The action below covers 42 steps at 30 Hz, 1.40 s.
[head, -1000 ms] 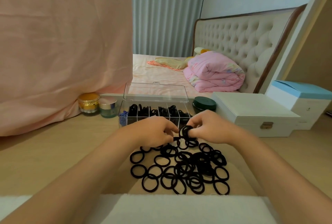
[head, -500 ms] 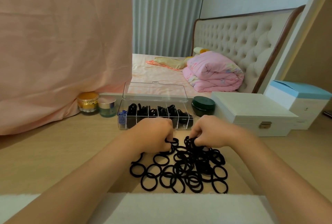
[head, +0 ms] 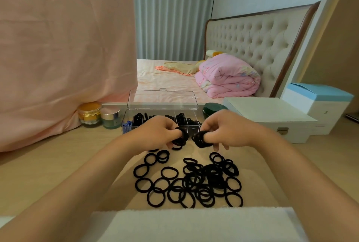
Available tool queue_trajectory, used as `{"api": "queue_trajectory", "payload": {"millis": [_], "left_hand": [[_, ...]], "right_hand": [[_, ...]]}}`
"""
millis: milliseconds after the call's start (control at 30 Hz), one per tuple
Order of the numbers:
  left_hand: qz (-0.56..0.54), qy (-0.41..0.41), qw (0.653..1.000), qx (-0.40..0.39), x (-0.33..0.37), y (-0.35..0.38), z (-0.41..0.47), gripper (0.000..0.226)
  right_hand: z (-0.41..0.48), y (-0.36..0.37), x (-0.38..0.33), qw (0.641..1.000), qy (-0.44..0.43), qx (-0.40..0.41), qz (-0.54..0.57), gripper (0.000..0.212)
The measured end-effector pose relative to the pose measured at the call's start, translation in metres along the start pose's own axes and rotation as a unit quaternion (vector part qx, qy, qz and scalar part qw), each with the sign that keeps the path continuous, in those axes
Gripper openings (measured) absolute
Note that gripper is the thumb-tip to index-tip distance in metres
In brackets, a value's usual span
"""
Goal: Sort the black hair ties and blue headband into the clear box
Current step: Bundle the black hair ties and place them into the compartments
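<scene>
White cloth (head: 194, 224) fills the bottom edge of the frame, cut off below, and hides the near rim of the bench (head: 58, 156). Just above it, at lower centre, loose black hair ties (head: 192, 181) lie scattered; toward the right they overlap so thickly that single rings cannot be told apart. Both forearms run in from the bottom corners. At mid-frame the left hand (head: 157, 135) has its grip closed on a small bunch of hair ties (head: 180, 138), and the right hand (head: 225, 131) pinches a second bunch (head: 201, 138) — the two bunches are near each other but apart, raised above the scatter. How many ties each holds is hidden by the fingers.

Behind the hands stands the clear box (head: 128, 119), lid (head: 163, 99) upright; the hands cover its front wall and most middle compartments. Black ties show in several compartments, and the blue headband (head: 126, 126) — only partly visible — sits in the leftmost one. Left of the box are a gold jar (head: 89, 113) and a silver-lidded jar (head: 110, 118); right of it a dark green tin (head: 212, 108), half hidden by the right hand, then a white case (head: 270, 115). A bed (head: 171, 80) lies beyond.
</scene>
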<state>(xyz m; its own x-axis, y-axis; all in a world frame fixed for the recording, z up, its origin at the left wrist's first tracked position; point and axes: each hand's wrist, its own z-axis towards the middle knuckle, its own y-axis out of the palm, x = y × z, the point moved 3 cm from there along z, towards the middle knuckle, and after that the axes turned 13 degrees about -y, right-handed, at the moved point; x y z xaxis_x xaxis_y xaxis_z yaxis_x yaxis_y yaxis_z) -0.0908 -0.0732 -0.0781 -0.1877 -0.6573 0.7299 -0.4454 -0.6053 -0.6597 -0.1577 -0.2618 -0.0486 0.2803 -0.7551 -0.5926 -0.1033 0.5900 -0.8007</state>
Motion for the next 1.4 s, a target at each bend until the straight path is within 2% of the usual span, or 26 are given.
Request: {"api": "queue_trajectory", "payload": {"millis": [100,200,333,467,600,767,933,1067,1133,1200,1267,1400], "left_hand": [[-0.066,-0.023,0.997,0.019,-0.006,0.0,0.004,0.028],[-0.123,-0.036,0.992,0.0,-0.003,0.005,0.003,0.027],[-0.237,-0.053,0.967,-0.076,0.0,0.006,0.001,0.02],[-0.337,-0.081,0.927,-0.147,-0.002,0.005,0.001,0.037],[-0.248,-0.053,0.959,-0.126,-0.005,0.006,0.005,0.039],[-0.265,-0.053,0.958,-0.099,-0.012,0.002,0.009,0.041],[-0.255,-0.05,0.959,-0.114,-0.014,0.001,0.009,0.027],[-0.273,-0.049,0.953,-0.121,-0.014,-0.001,0.008,0.02],[-0.276,-0.039,0.952,-0.124,-0.013,-0.003,0.008,0.015],[-0.273,-0.028,0.954,-0.121,-0.011,-0.004,0.007,0.02],[-0.278,-0.02,0.954,-0.108,-0.009,-0.006,0.006,0.02],[-0.273,-0.02,0.96,-0.063,-0.003,-0.013,0.004,0.024]], "right_hand": [[0.0,-0.003,-0.009,0.978,-0.023,0.056,0.199,0.015],[0.007,0.014,-0.013,0.952,-0.01,0.063,0.298,0.013],[0.012,0.029,-0.008,0.95,0.049,0.107,0.289,0.013],[0.014,0.032,-0.001,0.954,0.078,0.169,0.235,0.008],[0.016,0.039,0.001,0.959,0.089,0.185,0.197,0.013],[0.017,0.039,0.001,0.961,0.078,0.172,0.203,0.007],[0.013,0.034,-0.004,0.972,0.069,0.108,0.199,0.006],[0.009,0.026,-0.005,0.968,0.066,0.112,0.216,0.024],[0.01,0.026,-0.004,0.96,0.062,0.11,0.252,0.041],[0.01,0.029,-0.004,0.946,0.059,0.092,0.306,0.047],[0.011,0.031,-0.006,0.93,0.049,0.086,0.355,0.036],[0.014,0.03,-0.004,0.909,0.043,0.15,0.386,0.023]]}}
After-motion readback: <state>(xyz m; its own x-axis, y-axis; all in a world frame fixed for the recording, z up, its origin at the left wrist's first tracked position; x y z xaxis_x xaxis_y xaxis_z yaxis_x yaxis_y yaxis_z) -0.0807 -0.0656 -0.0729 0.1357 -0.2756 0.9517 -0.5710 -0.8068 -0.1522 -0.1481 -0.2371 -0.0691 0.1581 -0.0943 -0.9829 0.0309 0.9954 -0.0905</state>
